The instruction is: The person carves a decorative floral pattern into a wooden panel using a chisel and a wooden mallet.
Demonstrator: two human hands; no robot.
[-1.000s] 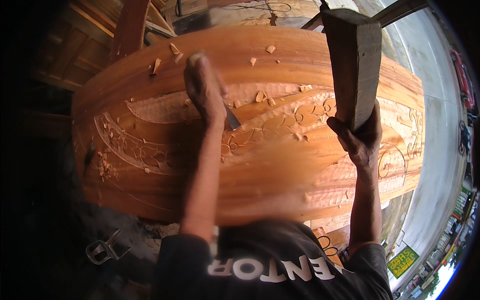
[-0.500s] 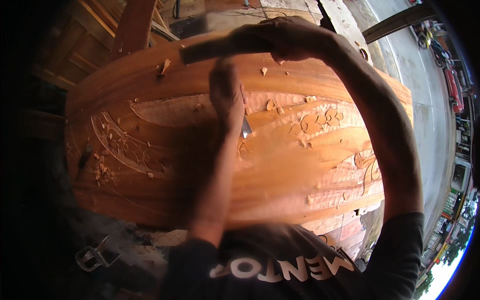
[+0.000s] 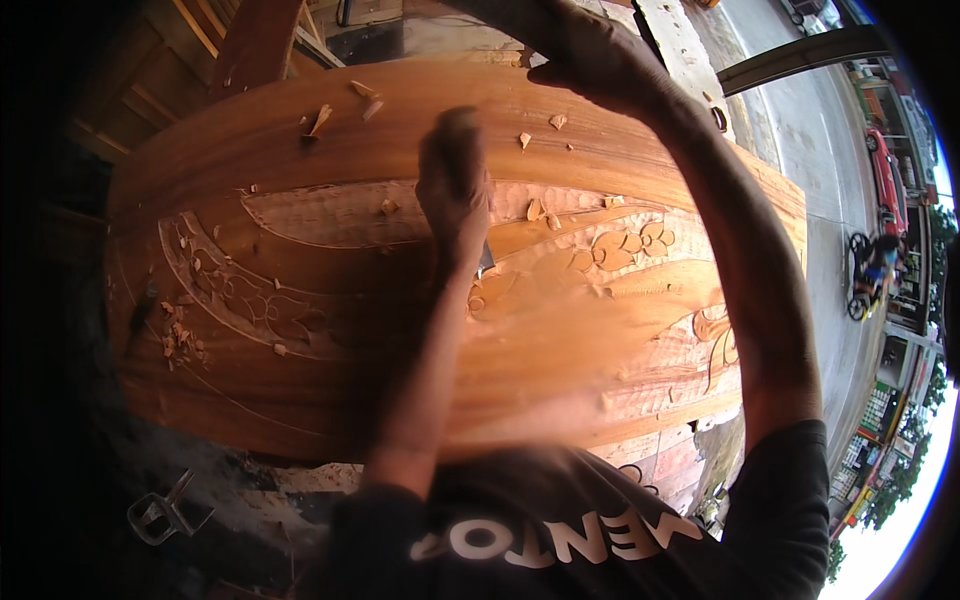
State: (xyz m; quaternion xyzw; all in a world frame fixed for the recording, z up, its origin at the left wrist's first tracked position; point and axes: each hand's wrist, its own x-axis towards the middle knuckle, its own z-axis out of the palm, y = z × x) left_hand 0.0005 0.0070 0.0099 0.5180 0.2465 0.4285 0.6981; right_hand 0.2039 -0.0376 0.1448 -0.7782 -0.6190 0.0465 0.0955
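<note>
My left hand (image 3: 453, 205) is closed around an upright chisel (image 3: 486, 260). Its flat metal blade shows below the fist, against the wood, and the blurred handle end rises above it. Up and to the right, my right hand (image 3: 610, 62) grips a dark, long wooden mallet (image 3: 515, 18), partly cut off by the top edge and held apart from the chisel. Beneath both hands lies a broad reddish-brown wooden panel (image 3: 540, 350) carved with leaf and flower outlines and tooled hollows. The chisel stands near the panel's middle, beside a carved flower band (image 3: 620, 248).
Curled wood chips (image 3: 318, 122) are scattered over the panel, with a small heap of shavings (image 3: 180, 335) at its left. A reddish plank (image 3: 255, 50) stands behind at upper left. A metal-framed object (image 3: 168, 508) lies at lower left. Beyond, a street (image 3: 830, 200) carries a motorcycle (image 3: 868, 275).
My right hand has lifted the mallet up and away from the chisel, toward the top edge. My left hand keeps the chisel at nearly the same spot. The whole view has shifted slightly.
</note>
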